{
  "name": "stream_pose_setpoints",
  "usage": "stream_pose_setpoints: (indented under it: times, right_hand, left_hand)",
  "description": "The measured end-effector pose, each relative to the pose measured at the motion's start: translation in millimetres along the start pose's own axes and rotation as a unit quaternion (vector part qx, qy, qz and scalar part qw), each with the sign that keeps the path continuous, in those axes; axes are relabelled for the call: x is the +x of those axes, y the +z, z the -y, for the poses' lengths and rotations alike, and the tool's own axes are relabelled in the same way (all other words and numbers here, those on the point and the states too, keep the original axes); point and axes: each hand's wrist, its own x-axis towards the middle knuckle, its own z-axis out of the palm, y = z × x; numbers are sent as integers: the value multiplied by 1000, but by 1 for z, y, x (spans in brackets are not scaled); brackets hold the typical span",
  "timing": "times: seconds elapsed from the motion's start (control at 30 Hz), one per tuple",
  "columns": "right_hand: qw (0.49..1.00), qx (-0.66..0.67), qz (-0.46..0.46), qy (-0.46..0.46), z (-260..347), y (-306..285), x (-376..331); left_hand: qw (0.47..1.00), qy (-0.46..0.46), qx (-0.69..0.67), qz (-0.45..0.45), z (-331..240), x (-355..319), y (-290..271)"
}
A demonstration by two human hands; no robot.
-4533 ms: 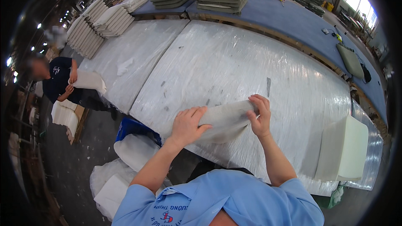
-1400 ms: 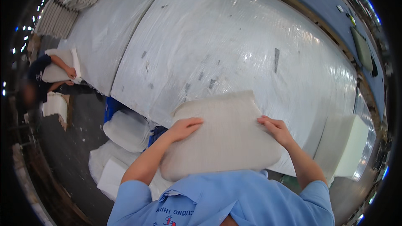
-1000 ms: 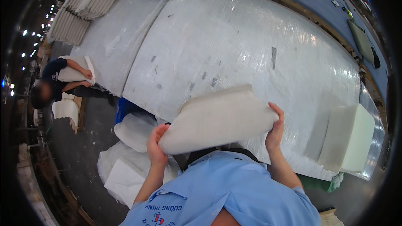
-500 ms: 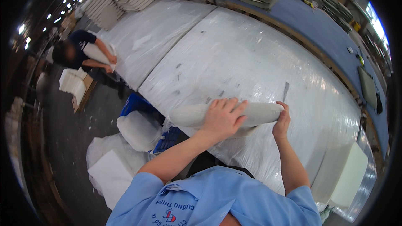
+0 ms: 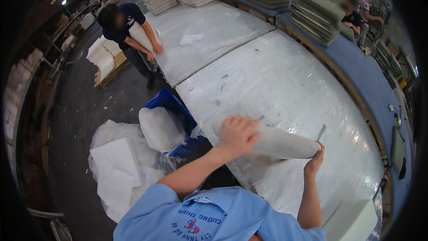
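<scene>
Here, we lay our left hand, spread, across a pale cushion, our right hand clasping its end.

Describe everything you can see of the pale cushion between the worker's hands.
The pale cushion is off-white to light grey, with a smooth, fabric-like covering and a rounded, padded edge. It is tipped up, so it shows as a long, thick roll-like band slanting down to the right, above the film-covered tabletop; whether it touches that surface is unclear. The left hand, blurred, lies over its left part; the right hand holds its right end. Its underside is mostly hidden.
</scene>
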Motion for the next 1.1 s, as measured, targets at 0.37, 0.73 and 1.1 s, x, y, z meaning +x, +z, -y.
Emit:
stream_pose_setpoints:
  times: [0.37, 0.73, 1.1]
  right_hand:
    - [880, 337, -167, 290, -6, 19, 12]
    - [899, -286, 224, -246, 185, 128, 10]
    - [835, -358, 238, -343, 211, 143, -11]
  left_hand:
    - [721, -399, -563, -65, 109, -56, 45]
    - [811, -311, -493, -38, 61, -5, 30]
    - [868, 9, -497, 21, 67, -21, 6]
